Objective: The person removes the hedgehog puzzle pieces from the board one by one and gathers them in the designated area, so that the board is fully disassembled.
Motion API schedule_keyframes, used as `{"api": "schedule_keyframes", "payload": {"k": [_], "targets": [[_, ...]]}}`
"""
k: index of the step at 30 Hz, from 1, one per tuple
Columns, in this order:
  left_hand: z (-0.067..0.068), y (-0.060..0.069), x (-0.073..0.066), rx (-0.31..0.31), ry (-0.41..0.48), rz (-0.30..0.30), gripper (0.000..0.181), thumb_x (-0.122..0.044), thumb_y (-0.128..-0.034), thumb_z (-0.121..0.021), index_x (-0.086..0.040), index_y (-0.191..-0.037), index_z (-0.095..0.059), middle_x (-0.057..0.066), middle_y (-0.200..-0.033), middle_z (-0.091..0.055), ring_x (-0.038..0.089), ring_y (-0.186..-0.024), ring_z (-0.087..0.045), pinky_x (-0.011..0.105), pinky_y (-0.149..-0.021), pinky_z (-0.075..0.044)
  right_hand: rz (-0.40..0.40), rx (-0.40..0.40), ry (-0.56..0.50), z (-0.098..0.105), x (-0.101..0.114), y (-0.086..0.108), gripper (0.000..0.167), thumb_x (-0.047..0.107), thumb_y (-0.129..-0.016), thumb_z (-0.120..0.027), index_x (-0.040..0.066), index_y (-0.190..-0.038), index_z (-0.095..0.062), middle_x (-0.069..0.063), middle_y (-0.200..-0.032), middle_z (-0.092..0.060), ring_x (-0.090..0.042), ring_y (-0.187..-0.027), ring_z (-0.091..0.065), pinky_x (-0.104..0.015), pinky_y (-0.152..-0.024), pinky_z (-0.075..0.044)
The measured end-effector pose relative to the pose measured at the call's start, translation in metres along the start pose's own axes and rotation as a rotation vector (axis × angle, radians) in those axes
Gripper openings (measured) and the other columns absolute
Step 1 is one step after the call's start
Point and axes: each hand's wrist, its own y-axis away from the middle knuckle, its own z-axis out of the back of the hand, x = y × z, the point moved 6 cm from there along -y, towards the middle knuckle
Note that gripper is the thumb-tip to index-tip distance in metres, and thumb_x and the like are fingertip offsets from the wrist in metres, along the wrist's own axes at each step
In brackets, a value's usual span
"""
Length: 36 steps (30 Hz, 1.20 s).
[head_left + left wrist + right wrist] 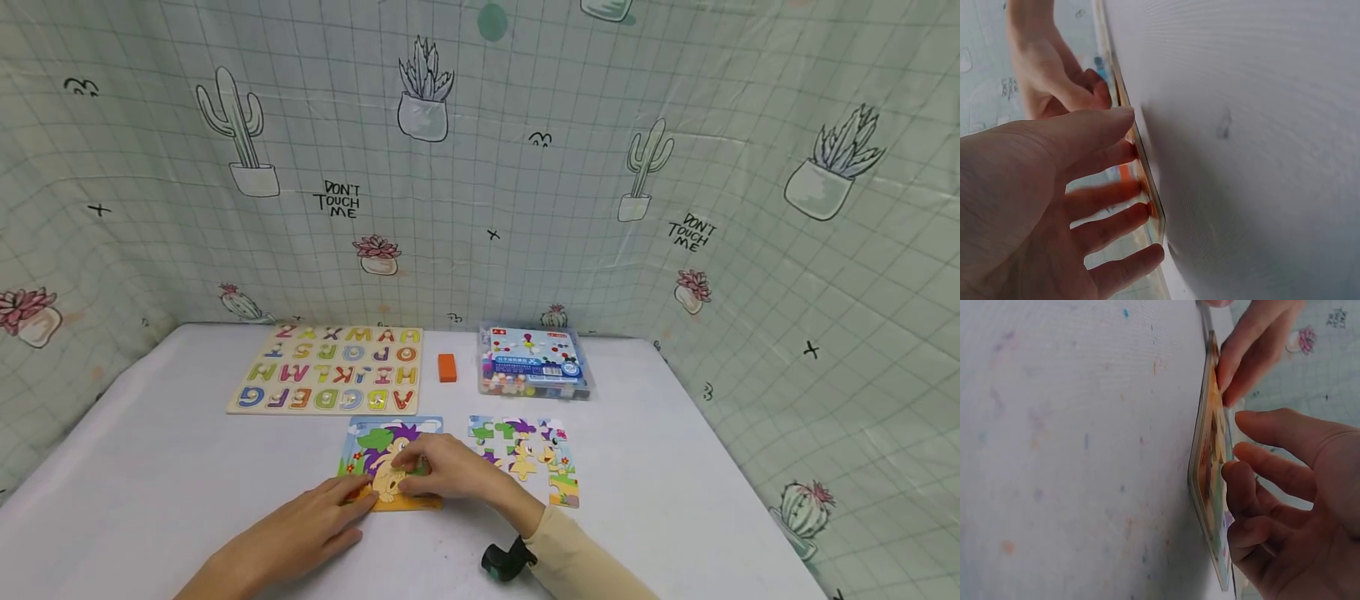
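A hedgehog jigsaw puzzle board (pixel 362 429) with a blue and orange border lies flat on the white table. My left hand (pixel 318 521) rests its fingertips on the board's near left corner, fingers extended. In the left wrist view, the left thumb (pixel 1100 127) lies at the board's edge. Over the hedgehog picture is my right hand (pixel 446 468), its fingers bent and the thumb apart from the index finger. The right wrist view shows those fingertips (pixel 1239 478) at the board's surface, with no piece visible between them. Part of the picture is hidden under the right hand.
Right of the board lie several loose jigsaw pieces (pixel 562 490). Behind stand a wooden alphabet board (pixel 258 398), an orange block (pixel 447 367) and a clear plastic box (pixel 536 367) of colourful parts. A black object (pixel 504 562) sits by the right sleeve. A patterned curtain (pixel 480 167) surrounds the table.
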Motion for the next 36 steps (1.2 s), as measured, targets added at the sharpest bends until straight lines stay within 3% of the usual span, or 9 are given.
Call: {"api": "schedule_keyframes", "payload": {"k": [5,15,36], "targets": [[0.0017,0.0034,0.0028,-0.030,-0.004,-0.006,0.045,-0.034,-0.0924,-0.067,-0.017,-0.134,-0.062,0.015,-0.145,-0.049,0.038,-0.131,-0.047,0.060,-0.103,-0.044,-0.019,-0.009,0.050,-0.0036,0.0030,-0.0038,0.028,0.028,-0.089,-0.074,0.015,-0.114,-0.072,0.006,-0.104,-0.070,-0.002,-0.082,-0.053,-0.012,-0.073,-0.044],[0.0039,0.0027,0.0067,-0.013,0.018,0.008,0.043,-0.033,-0.0929,-0.066,-0.016,-0.133,-0.063,0.015,-0.145,-0.050,0.037,-0.133,-0.047,0.059,-0.104,-0.044,-0.037,-0.006,0.096,-0.0063,0.0045,-0.0077,0.028,0.030,-0.087,-0.076,0.021,-0.113,-0.073,0.011,-0.104,-0.069,-0.001,-0.094,-0.055,-0.016,-0.085,-0.045],[0.0017,0.0004,0.0069,0.019,0.051,0.051,0.043,-0.034,-0.0926,-0.066,-0.013,-0.130,-0.065,0.017,-0.147,-0.049,0.038,-0.137,-0.044,0.060,-0.107,-0.041,-0.053,0.001,0.086,-0.0066,0.0100,-0.0077,0.030,0.027,-0.085,-0.077,0.021,-0.114,-0.073,0.010,-0.098,-0.064,-0.003,-0.089,-0.052,-0.014,-0.075,-0.041]]}}
